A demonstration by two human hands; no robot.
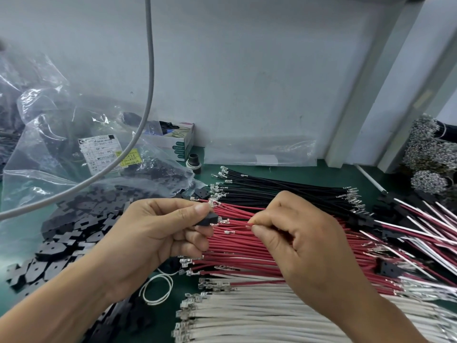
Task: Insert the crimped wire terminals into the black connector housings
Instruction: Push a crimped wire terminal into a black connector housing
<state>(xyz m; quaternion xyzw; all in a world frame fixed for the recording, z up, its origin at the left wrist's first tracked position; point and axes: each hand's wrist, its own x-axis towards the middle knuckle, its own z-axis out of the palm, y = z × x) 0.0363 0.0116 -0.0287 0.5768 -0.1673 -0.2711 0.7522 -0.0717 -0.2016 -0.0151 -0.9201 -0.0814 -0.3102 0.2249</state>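
Observation:
My left hand point(158, 231) pinches a small black connector housing point(207, 220) between thumb and fingers, its opening facing right. My right hand point(296, 238) pinches a red wire point(237, 222) near its end, and the wire's metal terminal point(222, 221) sits right at the housing's opening. Below both hands lie bundles of red wires point(235, 253), black wires point(272, 189) and white wires point(247, 315), all with crimped terminals at their left ends. A pile of loose black housings point(64, 233) covers the mat at the left.
Clear plastic bags point(74, 144) of black parts with a printed label stand at the back left. A grey cable point(148, 82) hangs across the view. A small box point(180, 142) sits by the wall. Finished red-and-white assemblies point(420, 226) lie at right, and wire bundles point(430, 154) stack at far right.

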